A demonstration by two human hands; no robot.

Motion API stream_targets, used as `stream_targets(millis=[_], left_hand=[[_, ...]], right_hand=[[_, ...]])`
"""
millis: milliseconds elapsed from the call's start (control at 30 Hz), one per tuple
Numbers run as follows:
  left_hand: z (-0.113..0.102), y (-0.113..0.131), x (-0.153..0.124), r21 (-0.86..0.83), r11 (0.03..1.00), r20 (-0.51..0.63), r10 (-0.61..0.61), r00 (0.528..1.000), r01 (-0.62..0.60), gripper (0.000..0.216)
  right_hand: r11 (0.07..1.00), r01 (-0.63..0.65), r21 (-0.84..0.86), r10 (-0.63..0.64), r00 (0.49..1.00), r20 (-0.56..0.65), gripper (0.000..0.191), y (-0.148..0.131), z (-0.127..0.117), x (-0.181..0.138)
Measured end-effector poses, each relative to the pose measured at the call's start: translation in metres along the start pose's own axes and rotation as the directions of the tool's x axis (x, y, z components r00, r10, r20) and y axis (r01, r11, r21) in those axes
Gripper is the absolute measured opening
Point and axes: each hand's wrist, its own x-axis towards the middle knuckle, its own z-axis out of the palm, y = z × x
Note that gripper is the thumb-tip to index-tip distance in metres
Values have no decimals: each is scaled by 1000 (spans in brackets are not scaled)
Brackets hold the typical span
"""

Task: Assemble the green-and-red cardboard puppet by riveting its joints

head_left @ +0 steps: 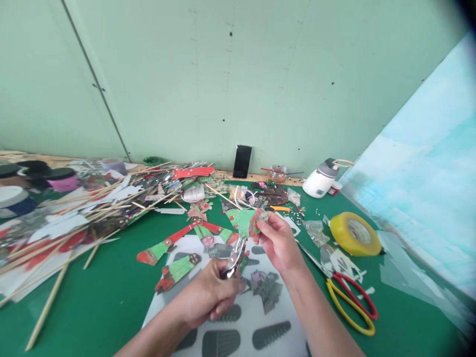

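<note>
My left hand point(217, 290) is closed around a shiny metal hole punch point(235, 258), which points up and away from me. Its jaws meet the lower edge of a green and red painted cutout point(245, 220). Pinched at its red right side, that cutout is held up by my right hand point(277, 240). Beneath both hands lies a white sheet point(238, 342) printed with dark shapes. Another green and red piece point(176, 272) rests on the sheet's left edge. Behind it, a jointed figure point(199, 225) with red and green limbs lies flat.
Scissors point(351, 302) with red and yellow handles and a yellow tape roll point(355, 234) lie at right. Thin wooden sticks point(55, 302) and paper scraps pile up at left, beside paint jars point(63, 179). A phone point(242, 161) leans on the wall near a white bottle point(320, 178).
</note>
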Motion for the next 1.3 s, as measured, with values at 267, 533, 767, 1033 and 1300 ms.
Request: stream_targets(millis=[267, 533, 767, 1033, 1300], left_hand=[[0, -1, 0, -1, 1000, 3, 5, 1000, -5, 26], [3, 3, -1, -5, 1000, -13, 5, 1000, -5, 26], [5, 0, 0, 27, 999, -37, 21, 999, -20, 27], [4, 1, 0, -10, 1000, -30, 9, 1000, -9, 25], [5, -1, 1, -16, 999, -22, 29, 999, -29, 24]], right_hand=[[1000, -7, -12, 7, 1000, -3, 15, -1, 1, 0], [1000, -1, -4, 1, 1000, -9, 13, -1, 2, 1], [1000, -26, -13, 26, 999, -28, 14, -1, 2, 1], [999, -27, -22, 26, 999, -36, 15, -1, 2, 0], [1000, -19, -9, 19, 999, -32, 13, 1, 1, 1]])
